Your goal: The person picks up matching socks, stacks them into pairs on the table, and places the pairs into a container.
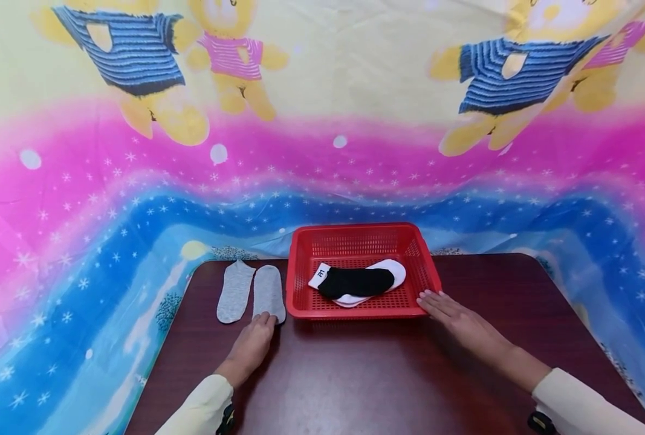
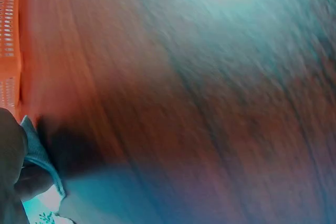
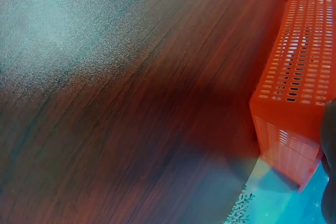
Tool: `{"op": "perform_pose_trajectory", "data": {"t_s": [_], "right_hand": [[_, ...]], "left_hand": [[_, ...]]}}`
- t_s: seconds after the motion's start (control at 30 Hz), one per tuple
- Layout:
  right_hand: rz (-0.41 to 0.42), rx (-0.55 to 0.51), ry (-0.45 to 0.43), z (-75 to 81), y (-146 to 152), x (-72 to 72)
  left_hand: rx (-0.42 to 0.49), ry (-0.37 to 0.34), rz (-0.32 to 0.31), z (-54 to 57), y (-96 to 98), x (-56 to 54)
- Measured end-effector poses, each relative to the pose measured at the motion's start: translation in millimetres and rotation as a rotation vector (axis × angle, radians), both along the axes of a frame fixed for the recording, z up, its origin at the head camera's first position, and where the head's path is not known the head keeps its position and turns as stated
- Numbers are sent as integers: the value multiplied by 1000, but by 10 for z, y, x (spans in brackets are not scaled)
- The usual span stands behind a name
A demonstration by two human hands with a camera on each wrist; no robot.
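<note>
Two grey ankle socks lie side by side left of a red plastic basket [image 1: 358, 313]. My left hand [image 1: 254, 341] pinches the near end of the right-hand grey sock [image 1: 268, 287]; in the left wrist view that sock's edge [image 2: 38, 150] is raised between thumb and finger. The other grey sock [image 1: 235, 293] lies flat, untouched. My right hand [image 1: 466, 323] has its fingers extended, the tips touching the basket's near right corner. Inside the basket, a black sock [image 1: 357, 282] lies across white socks [image 1: 394, 270]; how many is partly hidden.
The dark wooden table [image 1: 355, 374] runs toward me in front of the basket. A patterned curtain [image 1: 349, 163] with bears hangs close behind the basket and along both sides of the table.
</note>
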State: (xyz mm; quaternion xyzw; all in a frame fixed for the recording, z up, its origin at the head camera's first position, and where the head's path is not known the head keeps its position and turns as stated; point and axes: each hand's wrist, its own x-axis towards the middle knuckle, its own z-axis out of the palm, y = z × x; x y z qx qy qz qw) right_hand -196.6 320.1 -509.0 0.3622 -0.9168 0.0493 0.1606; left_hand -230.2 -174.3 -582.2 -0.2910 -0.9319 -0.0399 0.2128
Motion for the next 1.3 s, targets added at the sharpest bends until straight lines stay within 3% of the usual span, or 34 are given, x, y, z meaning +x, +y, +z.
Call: {"op": "perform_pose_trajectory", "data": {"t_s": [0.17,0.37,0.67,0.8,0.97,1.03,1.13,1.2,1.3], "right_hand": [[-18,9,-25,16,0,5],[-18,-7,-12,1,-15,-4],[-49,-4,-40,2,-26,7],[-63,-3,-51,3,-23,6],[-80,12,-60,-2,-17,4],[-96,21,-72,2,-26,6],[-98,22,-55,9,-48,-5],[-103,16,-32,18,-76,-12],[-97,-8,7,31,-143,-19]], "left_hand": [[8,-35,-4,102,94,54],[25,-113,-11,197,323,218],[168,-234,-4,271,758,474],[217,-314,-36,288,930,516],[313,-477,-76,283,1116,550],[358,-573,-85,282,1173,552],[401,-630,-82,307,1226,558],[404,-619,-70,345,1226,565],[367,-500,-18,419,1163,575]]}}
